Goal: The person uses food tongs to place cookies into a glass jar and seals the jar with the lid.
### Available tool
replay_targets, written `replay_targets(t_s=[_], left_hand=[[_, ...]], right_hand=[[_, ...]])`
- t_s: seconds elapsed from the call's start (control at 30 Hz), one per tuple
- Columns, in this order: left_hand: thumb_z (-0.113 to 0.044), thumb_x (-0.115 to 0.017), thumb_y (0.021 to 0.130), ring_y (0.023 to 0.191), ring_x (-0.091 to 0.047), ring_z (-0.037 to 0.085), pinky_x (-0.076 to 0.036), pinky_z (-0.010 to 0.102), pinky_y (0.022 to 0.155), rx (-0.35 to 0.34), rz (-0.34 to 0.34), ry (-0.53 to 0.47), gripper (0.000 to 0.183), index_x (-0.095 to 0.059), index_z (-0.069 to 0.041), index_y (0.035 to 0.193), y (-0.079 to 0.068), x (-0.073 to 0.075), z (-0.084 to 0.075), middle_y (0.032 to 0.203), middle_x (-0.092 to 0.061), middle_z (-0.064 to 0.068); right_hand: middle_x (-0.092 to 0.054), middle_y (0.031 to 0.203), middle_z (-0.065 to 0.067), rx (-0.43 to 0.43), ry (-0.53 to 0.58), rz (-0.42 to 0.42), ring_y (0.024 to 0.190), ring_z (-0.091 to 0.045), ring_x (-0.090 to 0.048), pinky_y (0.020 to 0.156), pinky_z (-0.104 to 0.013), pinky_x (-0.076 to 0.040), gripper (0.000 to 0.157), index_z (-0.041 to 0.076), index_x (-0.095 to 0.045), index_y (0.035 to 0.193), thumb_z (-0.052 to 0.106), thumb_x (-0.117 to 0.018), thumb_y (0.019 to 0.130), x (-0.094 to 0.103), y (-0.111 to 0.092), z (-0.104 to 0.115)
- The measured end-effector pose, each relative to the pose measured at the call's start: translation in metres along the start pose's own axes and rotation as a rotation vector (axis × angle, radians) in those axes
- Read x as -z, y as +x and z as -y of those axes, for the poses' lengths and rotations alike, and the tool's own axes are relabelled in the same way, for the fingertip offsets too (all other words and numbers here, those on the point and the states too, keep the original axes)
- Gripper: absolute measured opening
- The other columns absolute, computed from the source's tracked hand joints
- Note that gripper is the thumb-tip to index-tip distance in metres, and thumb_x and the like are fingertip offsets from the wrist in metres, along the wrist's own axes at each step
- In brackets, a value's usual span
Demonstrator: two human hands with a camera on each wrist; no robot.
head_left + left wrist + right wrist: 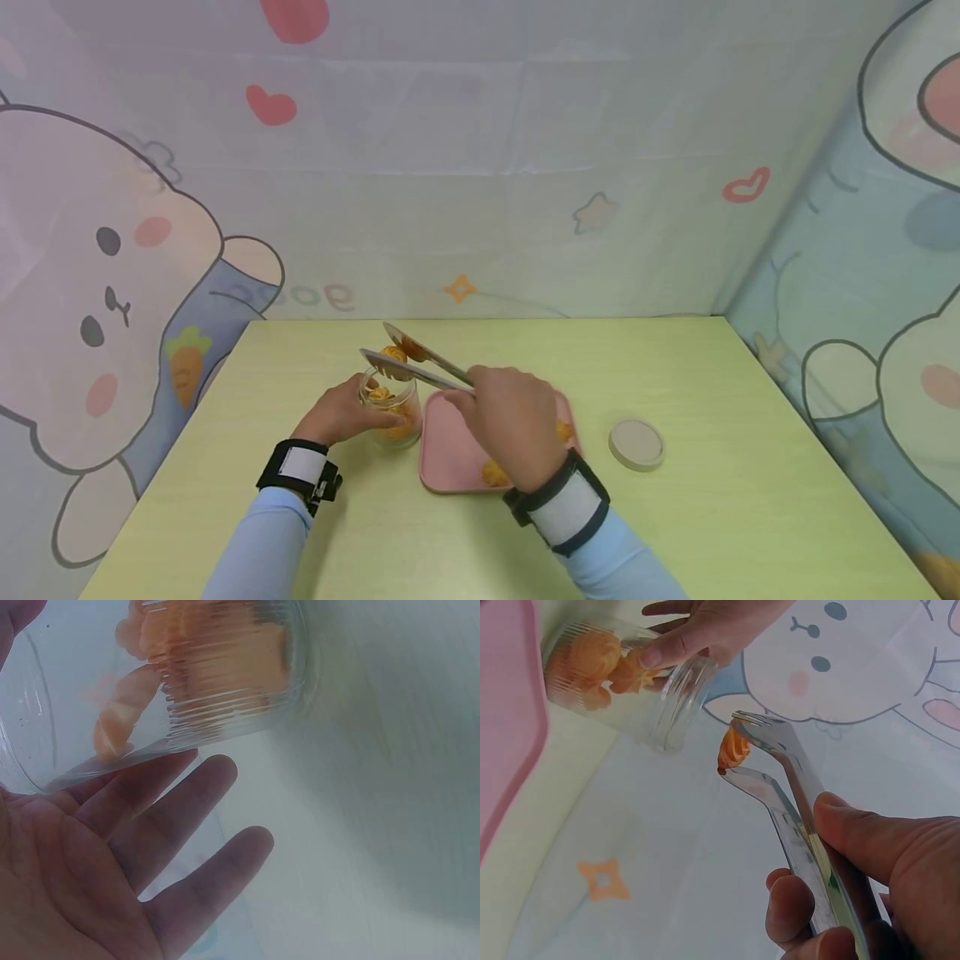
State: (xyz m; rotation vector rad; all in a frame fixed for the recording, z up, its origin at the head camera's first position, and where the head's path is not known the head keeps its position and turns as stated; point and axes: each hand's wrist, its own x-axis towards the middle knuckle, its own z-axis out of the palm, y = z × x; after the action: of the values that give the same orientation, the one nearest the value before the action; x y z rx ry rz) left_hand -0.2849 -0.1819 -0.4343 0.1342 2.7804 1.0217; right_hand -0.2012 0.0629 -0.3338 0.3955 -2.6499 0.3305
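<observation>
My left hand (pixel 348 412) holds a clear ribbed glass jar (pixel 408 423), thumb on the near side and fingers beyond it. Several piped golden cookies (pixel 592 656) lie inside the jar, which is uncovered. In my right hand (pixel 513 421) is a pair of metal tongs (pixel 799 784), squeezed between thumb and fingers. The tongs' tips pinch one swirled cookie (pixel 733 748). From the head view, that cookie is just above the jar's mouth; the right wrist view has it a short gap off the rim.
A pink tray (pixel 450 450) lies right of the jar, partly hidden under my right hand. Cookies (pixel 495 473) show at its near and right sides. Farther right is a round pale lid (pixel 637 443). A printed cloth (pixel 517 250) hangs behind the table.
</observation>
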Motion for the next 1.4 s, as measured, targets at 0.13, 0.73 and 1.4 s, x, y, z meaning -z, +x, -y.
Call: replay_targets(t_s=[0.13,0.73,1.4], left_hand=[[-0.058,-0.078,0.064,0.11,-0.053,0.033,-0.045,0.056,0.091,0.009,0.009,-0.012,0.097,-0.042,-0.004,0.137,0.0,0.0,0.0,0.125,-0.059,0.019],[-0.056,-0.077,0.066,0.095,-0.054,0.029,-0.047,0.047,0.082,0.006,-0.002,0.031,0.082,-0.05,-0.006,0.124,0.0,0.0,0.001,0.108,-0.063,0.014],[-0.056,-0.079,0.064,0.089,-0.054,0.028,-0.047,0.042,0.075,-0.007,-0.017,0.035,0.079,-0.052,-0.004,0.117,0.002,-0.002,0.001,0.102,-0.063,0.015]], right_hand=[[-0.039,0.045,0.004,0.002,0.006,0.018,0.038,-0.015,-0.039,0.033,-0.025,-0.02,0.039,0.015,-0.061,0.063,0.049,-0.068,0.082,-0.003,0.0,0.0],[-0.043,0.044,0.004,-0.023,-0.009,0.002,0.039,-0.014,-0.042,0.032,-0.027,-0.024,0.039,0.016,-0.064,0.065,0.053,-0.068,0.08,-0.008,-0.005,-0.01],[-0.055,0.05,0.003,-0.076,0.027,-0.02,0.042,-0.016,-0.049,0.033,-0.032,-0.035,0.033,0.016,-0.073,0.075,0.048,-0.072,0.077,-0.011,-0.013,-0.031]])
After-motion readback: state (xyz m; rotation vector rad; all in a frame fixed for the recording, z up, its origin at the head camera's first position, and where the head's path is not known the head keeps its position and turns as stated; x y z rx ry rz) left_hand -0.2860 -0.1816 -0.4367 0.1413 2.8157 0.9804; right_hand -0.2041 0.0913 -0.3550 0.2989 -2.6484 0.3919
